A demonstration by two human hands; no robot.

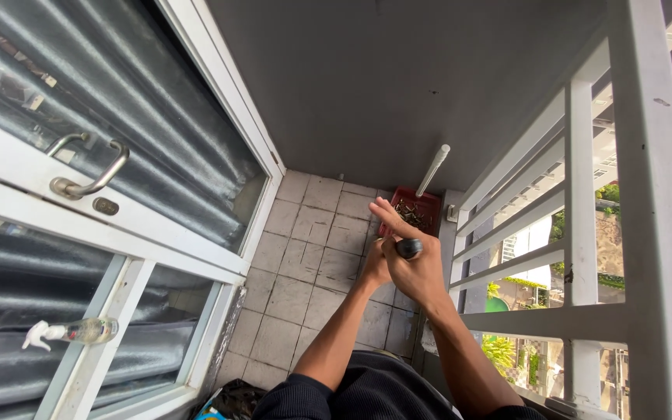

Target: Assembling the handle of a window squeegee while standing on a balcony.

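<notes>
- The person is standing on a narrow tiled balcony, looking down at both bare hands, which are meeting over the floor tiles (313, 257).
- The right hand (414, 264) is wrapping around the dark round end of a handle (409, 248), with the fingers curled closed on it and one finger (386, 214) sticking out straight toward the far wall.
- The left hand (373, 268) is sitting just behind and against the right hand, mostly hidden by it; it seems to be closing on the same handle, but I cannot tell its grip for sure.
- The handle is showing only at its rounded tip, poking out between the two hands; the rest of it is hidden.
- A red dustpan (414, 211) is lying on the floor in the far corner, just beyond the hands, with bits of dry rubbish in it and its pale stick (433, 169) leaning up against the grey wall.
- A white metal railing (577, 257) is running along the right side, close beside the right forearm.
- A white-framed glass door (149, 225) with a metal pull handle (91, 175) is filling the left side.
- A clear spray bottle (71, 333) with a white trigger is lying on its side behind the lower door glass, well apart from the hands.
</notes>
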